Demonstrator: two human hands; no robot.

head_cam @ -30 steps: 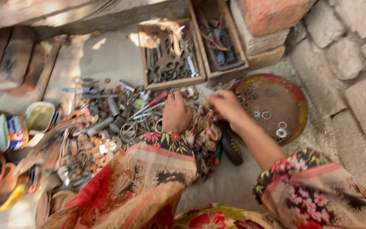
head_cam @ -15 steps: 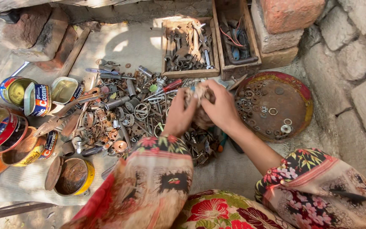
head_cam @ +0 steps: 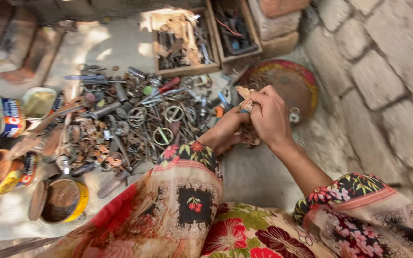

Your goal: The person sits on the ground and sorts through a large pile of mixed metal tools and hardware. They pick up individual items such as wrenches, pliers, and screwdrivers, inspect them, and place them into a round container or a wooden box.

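Note:
My left hand [head_cam: 225, 131] and my right hand [head_cam: 269, 116] are raised together over the ground, both closed around a small rusty, crumpled metal piece [head_cam: 245, 99]. The piece shows between the fingers, pale brown and irregular. Both arms wear floral sleeves. Directly to the left of the hands spreads a pile of rusty scrap parts [head_cam: 135, 124]: rings, bolts, rods and tools. A round red metal tray [head_cam: 290, 83] with a few washers lies just behind the right hand.
Two wooden boxes [head_cam: 182, 43] of metal bits stand at the back. Several open tin cans [head_cam: 58, 200] sit at the left. Bricks [head_cam: 10, 38] lie at the far left, a stone block wall [head_cam: 388, 71] at the right.
Both hands left the scrap pile, came together and lifted with a small rusty piece between them. The view swung and moved closer.

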